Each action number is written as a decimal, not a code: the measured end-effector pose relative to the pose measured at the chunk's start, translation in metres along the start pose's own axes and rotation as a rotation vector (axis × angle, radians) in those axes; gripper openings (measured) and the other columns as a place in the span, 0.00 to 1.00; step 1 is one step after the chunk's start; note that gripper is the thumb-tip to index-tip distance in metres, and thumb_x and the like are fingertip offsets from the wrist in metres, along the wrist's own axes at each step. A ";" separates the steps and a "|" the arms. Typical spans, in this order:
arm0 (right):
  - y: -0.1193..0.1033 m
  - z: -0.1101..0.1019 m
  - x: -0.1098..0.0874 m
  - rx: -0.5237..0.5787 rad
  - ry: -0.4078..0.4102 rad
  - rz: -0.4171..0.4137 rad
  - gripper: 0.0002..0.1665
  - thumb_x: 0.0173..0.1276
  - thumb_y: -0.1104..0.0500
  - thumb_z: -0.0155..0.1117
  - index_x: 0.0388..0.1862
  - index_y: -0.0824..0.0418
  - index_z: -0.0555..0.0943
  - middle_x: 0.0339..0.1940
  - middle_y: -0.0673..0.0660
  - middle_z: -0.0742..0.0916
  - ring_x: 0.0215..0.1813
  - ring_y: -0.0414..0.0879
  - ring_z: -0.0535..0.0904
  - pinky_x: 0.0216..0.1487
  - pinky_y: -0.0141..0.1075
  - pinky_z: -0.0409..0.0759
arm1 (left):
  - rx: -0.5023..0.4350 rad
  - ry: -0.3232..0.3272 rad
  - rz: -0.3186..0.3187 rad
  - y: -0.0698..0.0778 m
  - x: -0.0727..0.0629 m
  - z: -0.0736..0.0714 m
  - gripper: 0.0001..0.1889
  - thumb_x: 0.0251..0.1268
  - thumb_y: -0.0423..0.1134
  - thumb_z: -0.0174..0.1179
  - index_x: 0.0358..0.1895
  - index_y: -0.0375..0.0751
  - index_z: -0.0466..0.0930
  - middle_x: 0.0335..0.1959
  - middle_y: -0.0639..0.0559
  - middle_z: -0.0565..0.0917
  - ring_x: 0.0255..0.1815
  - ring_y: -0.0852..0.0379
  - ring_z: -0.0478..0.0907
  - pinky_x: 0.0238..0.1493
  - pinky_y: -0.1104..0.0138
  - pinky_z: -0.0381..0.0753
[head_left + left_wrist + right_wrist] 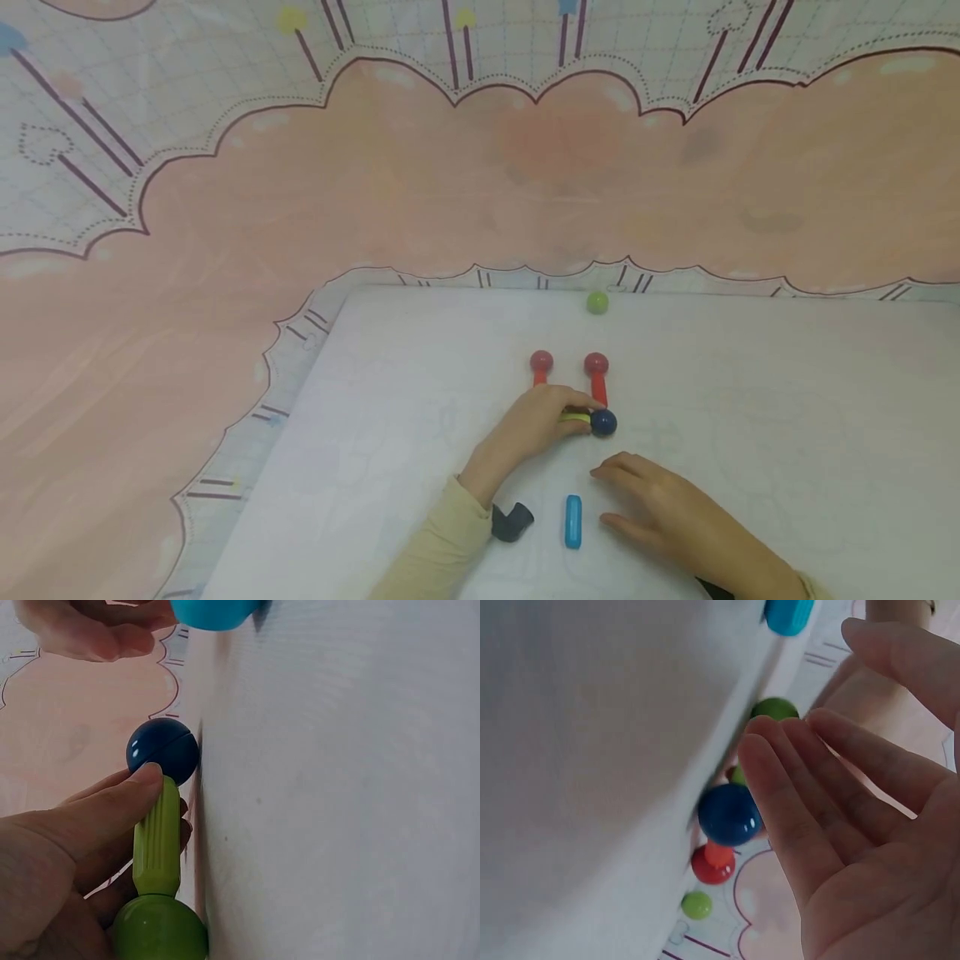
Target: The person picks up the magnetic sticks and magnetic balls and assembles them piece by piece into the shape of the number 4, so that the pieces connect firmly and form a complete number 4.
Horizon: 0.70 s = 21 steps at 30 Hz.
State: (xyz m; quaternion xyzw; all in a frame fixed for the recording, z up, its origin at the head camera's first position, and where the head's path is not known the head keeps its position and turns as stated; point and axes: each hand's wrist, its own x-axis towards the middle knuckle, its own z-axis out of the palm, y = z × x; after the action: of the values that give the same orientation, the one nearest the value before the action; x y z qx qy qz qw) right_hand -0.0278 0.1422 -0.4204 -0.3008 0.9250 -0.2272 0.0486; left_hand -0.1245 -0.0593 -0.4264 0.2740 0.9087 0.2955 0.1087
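My left hand point(536, 421) pinches a yellow-green ridged rod point(157, 844) flat on the white board, thumb on top near one end. At that end a dark blue ball point(603, 422) touches the rod; a green ball point(161, 930) sits at the other end, mostly hidden by my hand in the head view. Just beyond lie two red rods point(598, 389), each meeting a red ball point(542, 362) at its far end; the left rod is partly covered. My right hand point(667, 512) hovers to the right, fingers extended, holding nothing.
A light blue rod point(573, 522) lies between my forearms. Beside the left sleeve is a dark curved piece point(513, 522), partly covered. Near the far edge of the white board point(787, 400) sits a small green ball point(597, 302). A patterned cloth point(450, 192) surrounds the board.
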 end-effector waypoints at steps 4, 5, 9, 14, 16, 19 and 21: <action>-0.004 0.005 -0.003 0.009 -0.001 -0.023 0.28 0.62 0.42 0.72 0.56 0.55 0.82 0.52 0.47 0.84 0.53 0.43 0.82 0.53 0.41 0.84 | -0.002 0.001 0.006 0.000 0.000 0.000 0.17 0.62 0.42 0.68 0.55 0.54 0.85 0.52 0.63 0.86 0.53 0.68 0.81 0.60 0.74 0.76; -0.004 0.006 -0.003 0.013 0.001 -0.033 0.28 0.63 0.42 0.71 0.56 0.55 0.82 0.53 0.46 0.83 0.53 0.43 0.81 0.54 0.42 0.83 | -0.001 0.002 0.007 0.000 0.000 0.000 0.17 0.62 0.42 0.68 0.55 0.54 0.85 0.52 0.63 0.86 0.54 0.68 0.81 0.60 0.74 0.76; -0.007 0.010 -0.004 0.049 -0.036 -0.030 0.30 0.64 0.38 0.67 0.57 0.55 0.81 0.53 0.44 0.82 0.54 0.42 0.80 0.55 0.43 0.83 | 0.001 0.001 0.007 0.001 0.000 0.000 0.17 0.62 0.41 0.68 0.55 0.54 0.85 0.53 0.62 0.86 0.54 0.67 0.81 0.60 0.74 0.76; -0.011 0.012 -0.001 0.075 -0.124 0.035 0.36 0.62 0.32 0.66 0.59 0.54 0.81 0.54 0.45 0.82 0.55 0.43 0.79 0.56 0.42 0.83 | -0.005 -0.002 0.006 0.002 -0.002 -0.001 0.18 0.62 0.41 0.68 0.56 0.54 0.85 0.53 0.62 0.86 0.54 0.67 0.81 0.60 0.74 0.76; -0.012 0.012 -0.001 0.069 -0.128 0.036 0.36 0.61 0.32 0.66 0.59 0.54 0.81 0.53 0.45 0.82 0.54 0.42 0.79 0.56 0.42 0.83 | -0.006 -0.001 0.008 0.002 -0.002 -0.001 0.18 0.62 0.41 0.68 0.56 0.54 0.85 0.53 0.62 0.86 0.54 0.68 0.81 0.60 0.74 0.75; -0.014 0.012 0.000 0.064 -0.133 0.036 0.36 0.60 0.31 0.66 0.58 0.54 0.81 0.53 0.45 0.82 0.54 0.42 0.79 0.55 0.42 0.83 | -0.010 0.002 0.007 0.001 -0.002 -0.001 0.18 0.62 0.41 0.68 0.56 0.54 0.85 0.53 0.63 0.86 0.54 0.68 0.81 0.61 0.74 0.75; -0.016 0.013 0.001 0.059 -0.141 0.041 0.38 0.59 0.30 0.66 0.58 0.54 0.81 0.52 0.45 0.82 0.53 0.42 0.79 0.55 0.42 0.83 | -0.016 0.000 0.002 0.001 -0.002 -0.001 0.18 0.62 0.41 0.68 0.56 0.54 0.85 0.53 0.63 0.86 0.54 0.68 0.80 0.61 0.74 0.75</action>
State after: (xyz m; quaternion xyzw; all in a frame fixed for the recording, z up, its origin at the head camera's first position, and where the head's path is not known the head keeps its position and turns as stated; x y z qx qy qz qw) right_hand -0.0175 0.1255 -0.4247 -0.2954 0.9181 -0.2316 0.1270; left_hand -0.1228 -0.0601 -0.4246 0.2742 0.9060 0.3030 0.1104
